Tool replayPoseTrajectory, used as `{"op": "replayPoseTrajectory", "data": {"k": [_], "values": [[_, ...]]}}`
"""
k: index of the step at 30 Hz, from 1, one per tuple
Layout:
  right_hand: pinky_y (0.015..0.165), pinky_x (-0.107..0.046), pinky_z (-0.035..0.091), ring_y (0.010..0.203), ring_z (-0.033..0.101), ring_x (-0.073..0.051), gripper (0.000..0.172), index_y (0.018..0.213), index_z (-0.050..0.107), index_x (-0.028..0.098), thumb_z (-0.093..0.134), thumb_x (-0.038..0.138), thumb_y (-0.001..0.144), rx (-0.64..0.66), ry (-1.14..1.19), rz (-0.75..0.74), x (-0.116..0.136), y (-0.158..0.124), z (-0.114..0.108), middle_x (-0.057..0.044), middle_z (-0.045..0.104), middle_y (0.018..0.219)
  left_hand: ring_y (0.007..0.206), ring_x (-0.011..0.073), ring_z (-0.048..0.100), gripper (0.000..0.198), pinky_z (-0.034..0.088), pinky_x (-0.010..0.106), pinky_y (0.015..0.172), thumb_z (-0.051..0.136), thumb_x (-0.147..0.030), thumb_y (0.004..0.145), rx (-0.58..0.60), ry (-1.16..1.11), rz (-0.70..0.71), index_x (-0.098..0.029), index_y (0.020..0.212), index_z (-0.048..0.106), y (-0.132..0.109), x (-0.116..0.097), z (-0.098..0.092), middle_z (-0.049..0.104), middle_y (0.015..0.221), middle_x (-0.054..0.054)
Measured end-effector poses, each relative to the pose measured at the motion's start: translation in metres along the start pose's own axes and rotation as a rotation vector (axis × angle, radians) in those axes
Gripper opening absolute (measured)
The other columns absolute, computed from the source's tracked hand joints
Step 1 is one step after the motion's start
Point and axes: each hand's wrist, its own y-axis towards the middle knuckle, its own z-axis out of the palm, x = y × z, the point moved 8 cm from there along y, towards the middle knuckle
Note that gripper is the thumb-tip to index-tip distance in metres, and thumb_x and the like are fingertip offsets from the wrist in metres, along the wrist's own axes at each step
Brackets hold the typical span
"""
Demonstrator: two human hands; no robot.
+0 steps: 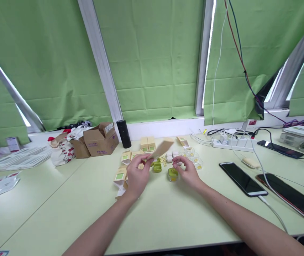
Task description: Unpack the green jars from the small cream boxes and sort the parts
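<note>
My left hand (140,174) is closed on a flattened kraft-paper box (162,147), tilted up to the right above the table. My right hand (188,170) has its fingers curled together just above a small clear container with a green top (172,174). What those fingers hold, if anything, I cannot make out. Small green trays (157,168) and little yellowish squares (163,160) lie between the hands. Left of them stand several kraft boxes with green windows (120,176). Clear containers (196,158) and small white rolls (169,156) sit beyond the right hand.
A black cylinder (124,134) and a brown carton (100,139) stand at the back left, beside a white cloth bag (62,149). On the right are a power strip (234,143), a phone on a cable (243,179), another phone (292,195) and loose cables.
</note>
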Motion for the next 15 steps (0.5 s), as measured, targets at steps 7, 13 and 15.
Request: {"op": "replayPoseTrajectory", "data": {"k": [7,13,15], "values": [[0.088,-0.041,0.051,0.096,0.066,-0.026,0.018,0.099,0.072,0.024,0.063,0.034,0.086,0.013,0.005,0.004,0.000,-0.001,0.002,-0.005,0.072,0.095,0.054,0.0133,0.065,0.035,0.050,0.023,0.047,0.081,-0.047,0.080,0.108,-0.149,-0.533,-0.017,0.084,0.063,0.045,0.060,0.052,0.072,0.076,0.003],[0.092,-0.040,0.048,0.098,0.066,-0.025,0.020,0.101,0.071,0.023,0.062,0.033,0.087,0.009,-0.012,-0.011,-0.001,0.001,0.000,-0.005,0.073,0.097,0.058,0.0166,0.069,0.035,0.056,0.025,0.051,0.084,-0.041,0.082,0.176,-0.102,-0.754,-0.015,0.081,0.060,0.079,0.107,0.122,0.069,0.068,0.005],[0.092,-0.040,0.047,0.097,0.066,-0.025,0.020,0.101,0.071,0.023,0.062,0.033,0.087,0.005,-0.012,-0.015,0.001,0.002,-0.001,-0.004,0.073,0.096,0.062,0.0174,0.071,0.032,0.059,0.028,0.057,0.080,-0.040,0.087,0.212,-0.073,-0.810,-0.013,0.087,0.063,0.082,0.120,0.143,0.071,0.072,0.007]]}}
